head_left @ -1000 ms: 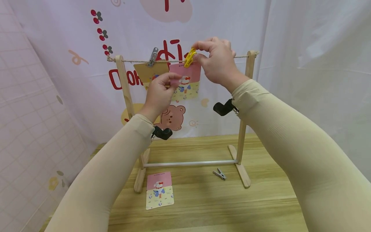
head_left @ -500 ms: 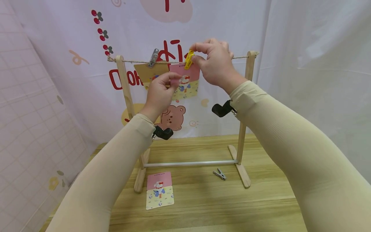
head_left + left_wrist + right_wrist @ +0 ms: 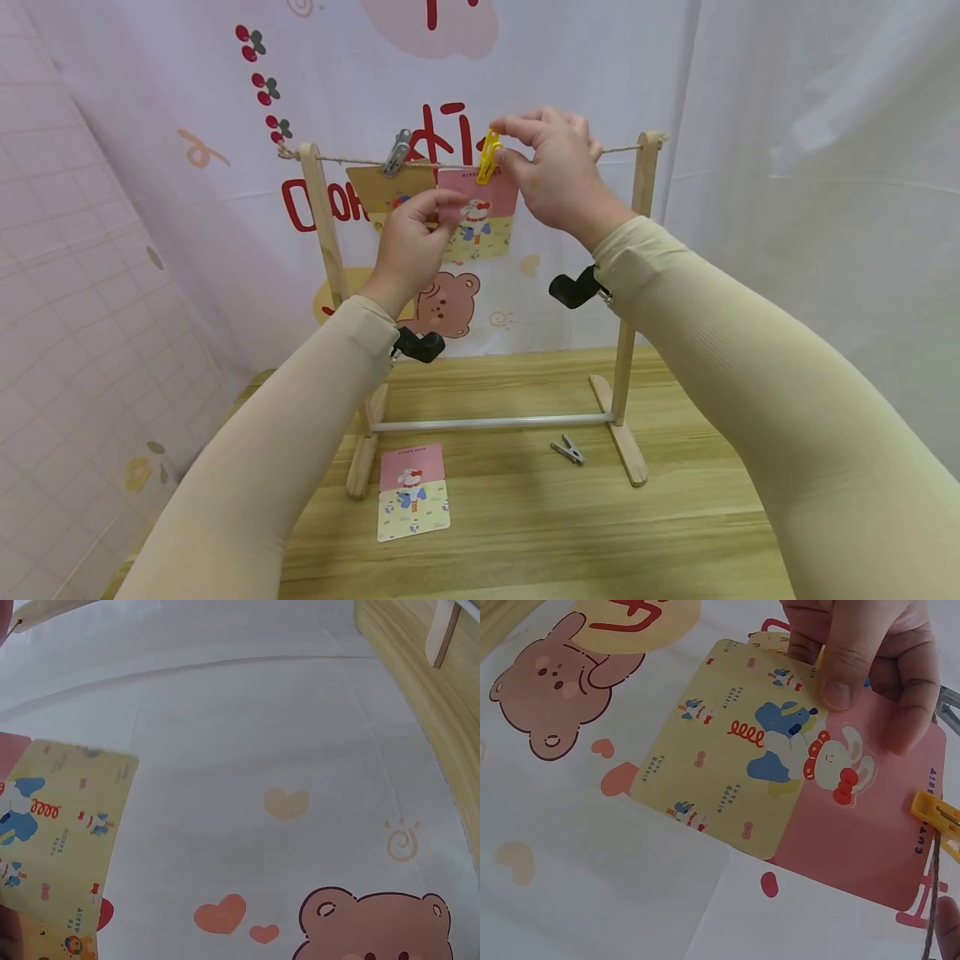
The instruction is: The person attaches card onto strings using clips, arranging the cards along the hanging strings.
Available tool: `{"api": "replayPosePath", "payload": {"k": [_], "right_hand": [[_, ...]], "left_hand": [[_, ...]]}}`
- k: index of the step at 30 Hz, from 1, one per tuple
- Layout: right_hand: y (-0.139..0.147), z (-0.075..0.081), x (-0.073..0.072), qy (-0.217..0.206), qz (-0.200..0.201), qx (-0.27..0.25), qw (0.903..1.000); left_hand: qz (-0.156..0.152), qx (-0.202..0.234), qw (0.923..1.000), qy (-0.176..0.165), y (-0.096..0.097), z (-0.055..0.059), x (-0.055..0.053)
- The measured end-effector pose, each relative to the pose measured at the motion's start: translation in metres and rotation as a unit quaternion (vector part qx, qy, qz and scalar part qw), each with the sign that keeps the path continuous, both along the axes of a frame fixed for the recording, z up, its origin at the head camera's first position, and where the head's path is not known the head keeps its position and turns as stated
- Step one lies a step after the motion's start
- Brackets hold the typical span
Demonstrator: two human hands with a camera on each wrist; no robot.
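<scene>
A pink and yellow rabbit card (image 3: 480, 237) hangs at the rope (image 3: 615, 150), its top edge in a yellow clothespin (image 3: 487, 158). My left hand (image 3: 416, 237) pinches the card's left side between thumb and fingers; the right wrist view shows the thumb on the card's face (image 3: 780, 750). With thumb and index finger my right hand (image 3: 558, 167) pinches the clothespin's upper handles. To the left, a brown and yellow card (image 3: 390, 183) hangs from a grey clothespin (image 3: 396, 154), partly hidden by my left hand.
The wooden rack (image 3: 630, 375) holds the rope between two posts, with a white bar (image 3: 495, 423) low between them. On the table (image 3: 525, 542) lie another pink and yellow card (image 3: 412, 492) and a grey clothespin (image 3: 567, 450). A printed curtain (image 3: 787, 208) hangs behind.
My right hand and the yellow clothespin have lowered slightly and shifted a little left, the clothespin turning more upright. The left hand has kept its pinch on the card.
</scene>
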State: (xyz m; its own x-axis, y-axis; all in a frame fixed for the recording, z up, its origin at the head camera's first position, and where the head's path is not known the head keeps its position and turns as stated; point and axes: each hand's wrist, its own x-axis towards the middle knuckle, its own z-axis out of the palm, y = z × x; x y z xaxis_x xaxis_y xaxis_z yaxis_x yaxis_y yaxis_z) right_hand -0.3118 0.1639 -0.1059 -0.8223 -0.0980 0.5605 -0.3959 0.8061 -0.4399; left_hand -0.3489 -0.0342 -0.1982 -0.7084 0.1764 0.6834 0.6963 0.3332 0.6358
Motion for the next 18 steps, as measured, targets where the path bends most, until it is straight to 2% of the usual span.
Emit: {"api": "replayPosePath", "payload": {"k": [18], "right_hand": [[0.005, -0.017, 0.000, 0.067, 0.016, 0.016, 0.9975]], "left_hand": [[-0.015, -0.008, 0.9998, -0.011, -0.003, 0.000, 0.003]]}}
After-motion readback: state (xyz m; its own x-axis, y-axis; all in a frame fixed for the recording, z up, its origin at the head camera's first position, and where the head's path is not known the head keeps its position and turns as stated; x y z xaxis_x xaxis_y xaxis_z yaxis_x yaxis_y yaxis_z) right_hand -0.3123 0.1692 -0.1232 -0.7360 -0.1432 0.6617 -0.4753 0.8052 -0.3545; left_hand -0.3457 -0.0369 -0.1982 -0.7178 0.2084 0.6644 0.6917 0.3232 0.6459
